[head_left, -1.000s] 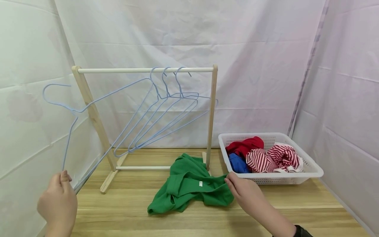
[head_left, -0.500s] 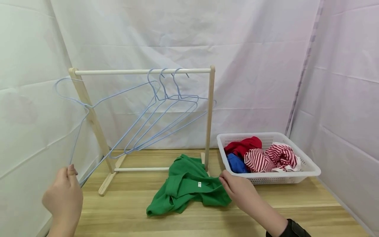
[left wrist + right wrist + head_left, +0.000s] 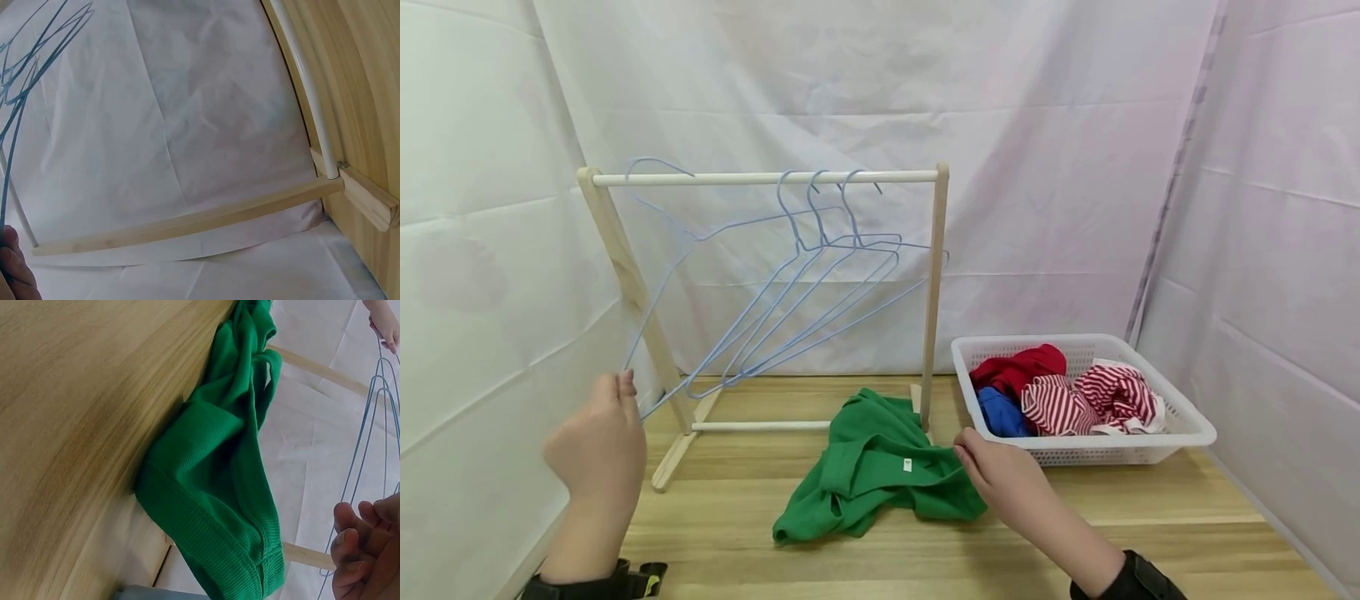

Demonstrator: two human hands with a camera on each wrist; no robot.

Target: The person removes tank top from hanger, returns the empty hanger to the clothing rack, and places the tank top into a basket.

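In the head view my left hand (image 3: 601, 442) grips a light blue wire hanger (image 3: 661, 287) by its lower part. The hook rises at the rack's white rod (image 3: 737, 177), near its left end; whether it touches the rod I cannot tell. Only fingertips of that hand (image 3: 17, 269) show in the left wrist view. A crumpled green garment (image 3: 880, 475) with a small white label lies on the table before the rack. Beside its right edge is my right hand (image 3: 1003, 479). In the right wrist view, its loosely curled fingers (image 3: 350, 547) hold nothing and stand apart from the cloth.
Several blue hangers (image 3: 797, 250) hang on the rod towards the right, close together. The rack's wooden right post (image 3: 934, 308) stands behind the garment. A white plastic basket (image 3: 1120, 454) at the right holds red, blue and red-striped cloth. White curtains (image 3: 1037, 233) surround the wooden table.
My left hand has carried the hanger right and up, and its hook has come from left of the rack to the rod. The right hand has shifted slightly left; the green garment lies as before.
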